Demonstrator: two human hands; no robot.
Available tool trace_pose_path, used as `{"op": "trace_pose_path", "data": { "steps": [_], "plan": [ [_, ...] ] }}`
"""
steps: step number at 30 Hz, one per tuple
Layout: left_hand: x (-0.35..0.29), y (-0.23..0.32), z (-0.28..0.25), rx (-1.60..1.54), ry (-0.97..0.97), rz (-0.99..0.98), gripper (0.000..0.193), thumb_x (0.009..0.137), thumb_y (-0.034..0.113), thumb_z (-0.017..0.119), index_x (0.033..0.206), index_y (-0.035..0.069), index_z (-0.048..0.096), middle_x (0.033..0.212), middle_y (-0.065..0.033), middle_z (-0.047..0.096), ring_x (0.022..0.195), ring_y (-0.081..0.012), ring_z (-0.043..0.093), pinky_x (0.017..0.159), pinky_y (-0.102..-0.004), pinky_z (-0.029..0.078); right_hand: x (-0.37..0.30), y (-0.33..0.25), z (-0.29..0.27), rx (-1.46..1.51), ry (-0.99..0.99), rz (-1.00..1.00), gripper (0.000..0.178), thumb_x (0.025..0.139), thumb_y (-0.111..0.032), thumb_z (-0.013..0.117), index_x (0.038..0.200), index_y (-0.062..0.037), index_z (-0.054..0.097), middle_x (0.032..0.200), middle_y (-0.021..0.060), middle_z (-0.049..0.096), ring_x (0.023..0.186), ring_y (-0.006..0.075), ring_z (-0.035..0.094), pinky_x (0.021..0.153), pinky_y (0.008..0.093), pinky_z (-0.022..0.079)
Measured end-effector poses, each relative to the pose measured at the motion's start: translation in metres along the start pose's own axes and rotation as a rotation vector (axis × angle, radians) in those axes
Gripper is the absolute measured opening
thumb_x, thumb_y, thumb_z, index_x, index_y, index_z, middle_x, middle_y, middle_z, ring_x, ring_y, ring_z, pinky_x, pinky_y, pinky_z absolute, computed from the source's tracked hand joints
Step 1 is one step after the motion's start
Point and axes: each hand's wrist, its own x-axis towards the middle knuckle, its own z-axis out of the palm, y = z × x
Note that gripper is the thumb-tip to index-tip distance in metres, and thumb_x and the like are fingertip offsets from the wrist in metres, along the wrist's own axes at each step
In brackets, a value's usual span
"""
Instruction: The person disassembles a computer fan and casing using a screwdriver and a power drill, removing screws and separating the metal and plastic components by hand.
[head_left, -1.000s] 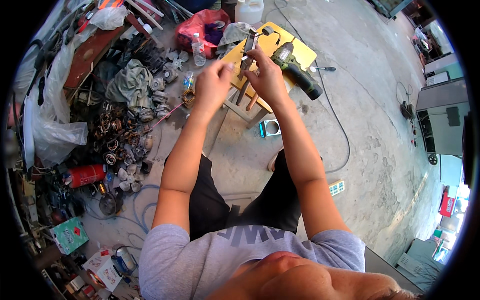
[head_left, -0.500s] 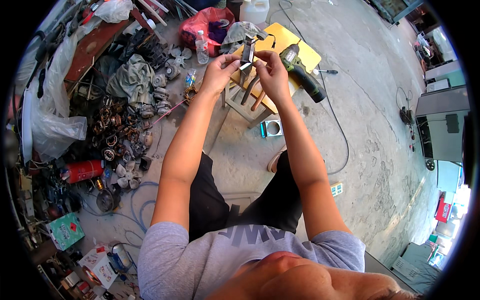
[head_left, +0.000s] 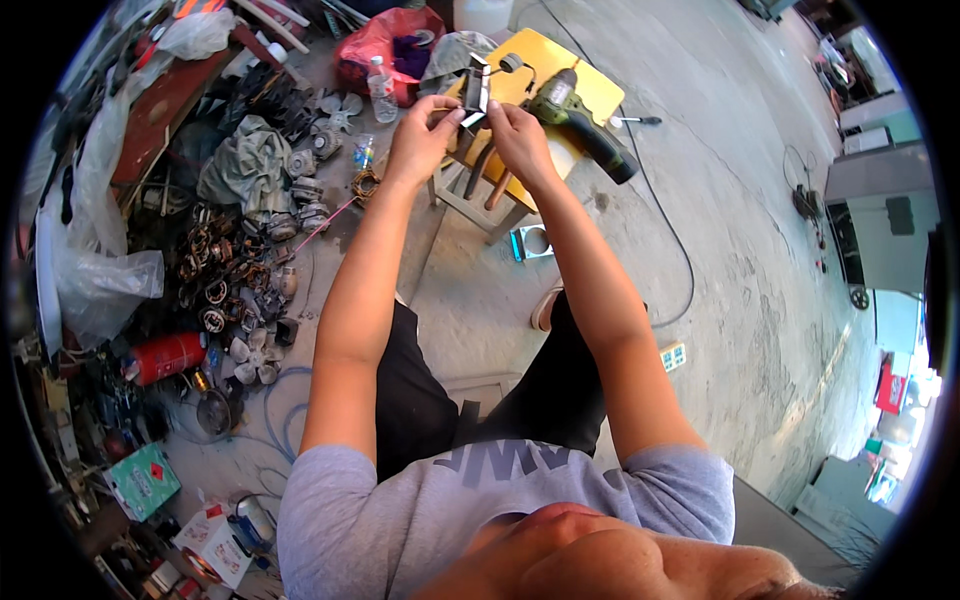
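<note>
Held up over the near left side of a yellow-topped stool (head_left: 602, 92) is a small dark metal frame with pale edges (head_left: 477, 84). My left hand (head_left: 422, 138) pinches its left lower side between thumb and fingers. My right hand (head_left: 519, 143) has closed fingertips on its right side. A green-and-black cordless drill (head_left: 572, 118) lies on the stool just right of my right hand. Two tool handles, one dark and one brown (head_left: 497, 188), stick out from the stool's near edge beneath my hands; their heads are hidden. Behind the frame, a small round dark part (head_left: 511, 62) with a wire rests on the stool.
Motor parts and coils (head_left: 215, 255) pile up on the left, with a red cylinder (head_left: 165, 358) nearby. A plastic bottle (head_left: 382, 90) and red bag (head_left: 350, 50) stand beyond my left hand. A cable (head_left: 685, 240) and screwdriver (head_left: 642, 121) lie right of the stool. A square holed part (head_left: 537, 241) sits below.
The whole view has shifted, so the surroundings appear slightly further left and up. Both hands keep their hold on the metal frame, which looks tilted a little differently.
</note>
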Motion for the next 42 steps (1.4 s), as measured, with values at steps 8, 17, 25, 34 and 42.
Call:
{"op": "trace_pose_path", "data": {
  "steps": [8,17,25,34,42],
  "plan": [
    [-0.006,0.017,0.003,0.29,0.039,0.077,0.017,0.095,0.019,0.062,0.103,0.005,0.062,0.079,0.0003,0.063,0.072,-0.006,0.054,0.064,-0.0237,0.044,0.004,0.003,0.004,0.026,-0.007,0.047,0.043,0.098,-0.038,0.046,0.097,0.0017,0.063,0.087,0.0247,0.066,0.088,0.0413,0.064,0.078,0.0465,0.048],
    [-0.004,0.014,-0.001,0.384,0.093,0.088,0.023,0.094,0.027,0.061,0.1,0.004,0.062,0.082,-0.0082,0.069,0.073,-0.0189,0.066,0.068,-0.0331,0.05,-0.013,-0.025,-0.003,-0.187,0.069,-0.031,0.036,0.097,-0.035,0.046,0.099,-0.0031,0.062,0.092,0.0235,0.067,0.09,0.0426,0.063,0.08,0.0499,0.048],
    [-0.007,0.02,0.001,0.431,0.08,0.109,0.028,0.095,0.035,0.06,0.102,0.008,0.061,0.083,-0.011,0.069,0.076,-0.0259,0.068,0.071,-0.0362,0.051,-0.011,-0.019,-0.003,-0.15,-0.001,0.029,0.04,0.099,-0.038,0.044,0.097,-0.0022,0.061,0.09,0.0241,0.066,0.09,0.0433,0.063,0.079,0.0497,0.047],
    [0.004,-0.006,-0.011,0.245,0.096,0.056,0.03,0.096,0.036,0.06,0.105,0.007,0.062,0.085,-0.0096,0.07,0.079,-0.0226,0.068,0.072,-0.0342,0.051,-0.01,-0.02,0.001,-0.108,-0.022,-0.004,0.04,0.099,-0.038,0.044,0.096,-0.0011,0.06,0.088,0.0254,0.065,0.087,0.0445,0.062,0.076,0.0496,0.047],
    [-0.007,0.016,-0.012,0.294,-0.033,0.137,0.019,0.092,0.018,0.065,0.107,0.008,0.06,0.095,-0.0056,0.069,0.088,-0.0172,0.066,0.077,-0.0311,0.05,-0.011,-0.02,0.001,-0.121,0.007,0.01,0.036,0.098,-0.035,0.047,0.095,-0.0014,0.059,0.087,0.0256,0.065,0.086,0.0445,0.062,0.075,0.0492,0.047]
  ]
}}
